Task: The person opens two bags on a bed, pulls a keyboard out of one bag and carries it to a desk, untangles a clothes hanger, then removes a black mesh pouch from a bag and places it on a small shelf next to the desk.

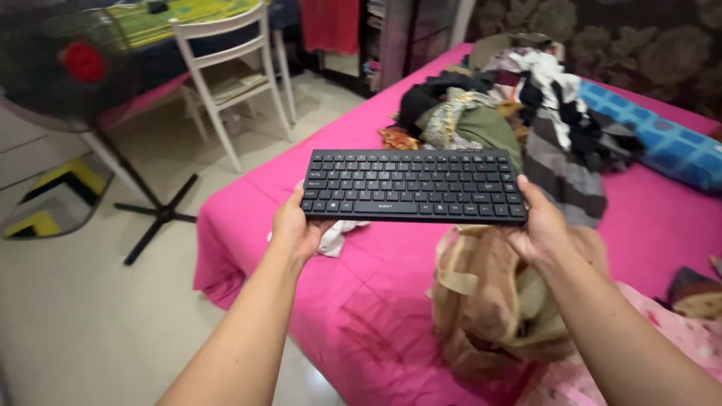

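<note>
Nearest the camera, both forearms reach forward over the corner of a bed (248, 203) covered in a pink sheet. The left hand (295, 225) is clamped on the near left corner of a black keyboard (412, 185), thumb on top by the lower keys, fingers beneath. The right hand (540, 229) is clamped on the near right corner in the same manner. The keyboard is held in the air above the bed, touching nothing but the two hands. Its long axis runs left to right across the view, close to level; the key face is turned up and tilted toward the camera, bottom key row nearest. In my judgement, a sound hold here calls for even support at both ends, thumbs kept off the keys, and no twisting of the thin body. Below the right hand lies a tan bag (496, 301); a white cloth (335, 234) lies under the left. Beyond is a heap of clothes (519, 120), a blue pillow (669, 146), then a white chair (233, 75) and a standing fan (68, 68) on the floor.
</note>
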Demonstrator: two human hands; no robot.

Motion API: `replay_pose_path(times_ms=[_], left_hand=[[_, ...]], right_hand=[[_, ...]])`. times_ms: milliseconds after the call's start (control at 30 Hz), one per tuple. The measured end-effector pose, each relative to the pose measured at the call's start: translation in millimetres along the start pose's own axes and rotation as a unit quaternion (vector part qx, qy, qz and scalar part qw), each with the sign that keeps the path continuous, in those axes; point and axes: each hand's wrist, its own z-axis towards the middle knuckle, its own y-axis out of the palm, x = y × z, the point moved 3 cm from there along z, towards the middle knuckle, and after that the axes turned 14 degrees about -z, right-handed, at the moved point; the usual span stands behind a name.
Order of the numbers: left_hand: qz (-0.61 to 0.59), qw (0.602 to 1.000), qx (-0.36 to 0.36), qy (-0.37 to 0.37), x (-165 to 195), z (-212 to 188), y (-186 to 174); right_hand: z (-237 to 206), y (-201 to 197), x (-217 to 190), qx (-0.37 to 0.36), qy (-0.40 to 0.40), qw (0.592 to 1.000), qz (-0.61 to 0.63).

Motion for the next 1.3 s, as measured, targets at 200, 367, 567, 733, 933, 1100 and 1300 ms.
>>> replay_pose_path(times_ms=[200,367,567,733,933,1100,1300], left_hand=[[-0.015,0.997,0.044,0.062,115,-12,-59],[-0.018,0.992,0.067,0.102,227,-19,-112],[-0.025,0.983,0.099,0.155,361,-25,-184],[-0.036,0.972,0.102,0.211,463,-39,-235],[-0.053,0.950,0.147,0.272,559,-64,-285],[-0.077,0.930,0.178,0.312,614,-81,-316],[-0.087,0.915,0.196,0.341,662,-65,-348]], right_hand=[[29,127,61,-0.027,0.035,0.999,0.008],[42,251,114,-0.059,0.072,0.996,0.002],[61,407,178,-0.105,0.085,0.991,-0.007],[63,533,220,-0.160,0.134,0.978,-0.006],[62,656,256,-0.187,0.183,0.963,-0.067],[74,733,287,-0.222,0.210,0.948,-0.092],[116,796,328,-0.259,0.223,0.936,-0.088]])
